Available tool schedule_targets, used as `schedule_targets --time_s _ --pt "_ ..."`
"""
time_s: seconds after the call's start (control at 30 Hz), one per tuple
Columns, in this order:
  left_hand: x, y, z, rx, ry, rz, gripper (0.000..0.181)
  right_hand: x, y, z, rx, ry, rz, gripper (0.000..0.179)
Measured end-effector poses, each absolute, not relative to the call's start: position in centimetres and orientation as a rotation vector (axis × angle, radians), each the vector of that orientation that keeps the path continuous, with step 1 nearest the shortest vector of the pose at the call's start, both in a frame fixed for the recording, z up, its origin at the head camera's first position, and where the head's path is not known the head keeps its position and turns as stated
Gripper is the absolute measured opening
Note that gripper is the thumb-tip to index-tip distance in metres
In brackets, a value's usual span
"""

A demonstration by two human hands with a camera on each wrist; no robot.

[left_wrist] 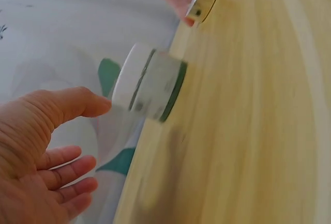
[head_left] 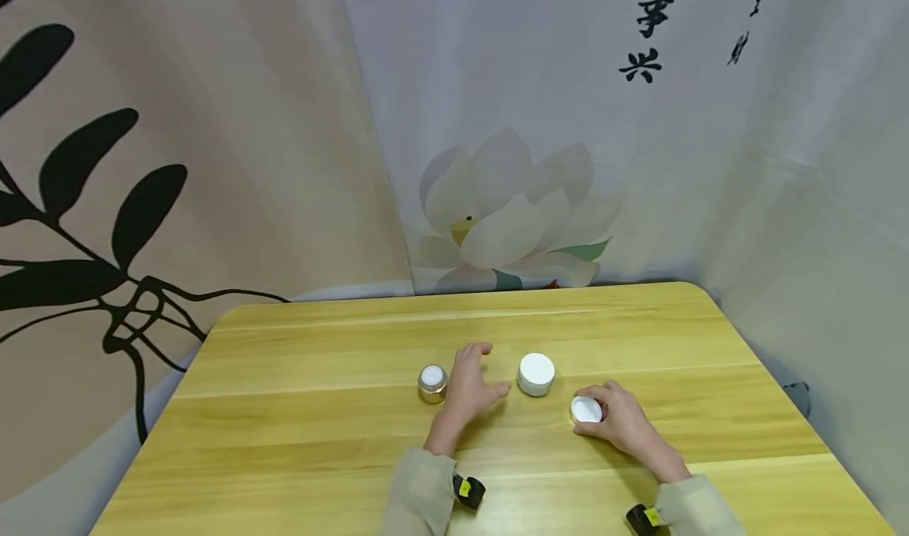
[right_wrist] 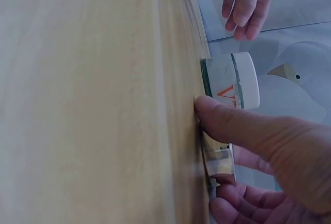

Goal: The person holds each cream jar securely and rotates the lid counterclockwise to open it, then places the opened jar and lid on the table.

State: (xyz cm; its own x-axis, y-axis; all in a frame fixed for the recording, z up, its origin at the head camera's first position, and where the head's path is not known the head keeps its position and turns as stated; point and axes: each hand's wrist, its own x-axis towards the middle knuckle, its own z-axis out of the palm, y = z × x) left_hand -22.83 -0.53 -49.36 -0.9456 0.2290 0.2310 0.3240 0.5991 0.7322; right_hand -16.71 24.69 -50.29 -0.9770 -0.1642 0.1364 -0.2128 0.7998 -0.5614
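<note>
My right hand [head_left: 626,423] pinches a shallow gold lid [head_left: 586,410], its white inside facing up, between thumb and fingers at the tabletop. In the right wrist view the thumb and fingers partly cover that lid [right_wrist: 220,158]. My left hand [head_left: 469,386] holds nothing, its fingers spread and relaxed. It is between a small gold jar [head_left: 432,384] with a white top, close on its left, and a white-lidded jar [head_left: 536,373] on its right. The left wrist view shows this larger jar [left_wrist: 150,83] with a green base, apart from the thumb.
All the jars stand on a light wooden table [head_left: 319,433]. Behind it hangs a curtain [head_left: 511,86] printed with a lotus, dark leaves and characters. Each wrist wears a black strap-on device, such as the left one [head_left: 469,492].
</note>
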Motion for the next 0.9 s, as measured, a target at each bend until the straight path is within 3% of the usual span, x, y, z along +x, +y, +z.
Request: schedule_targets --time_s 0.9 --pt "-23.1 4.2 -51.5 -0.584 -2.781 -1.361 0.064 -16.1 24.5 -50.6 0.307 -2.876 0.924 0.050"
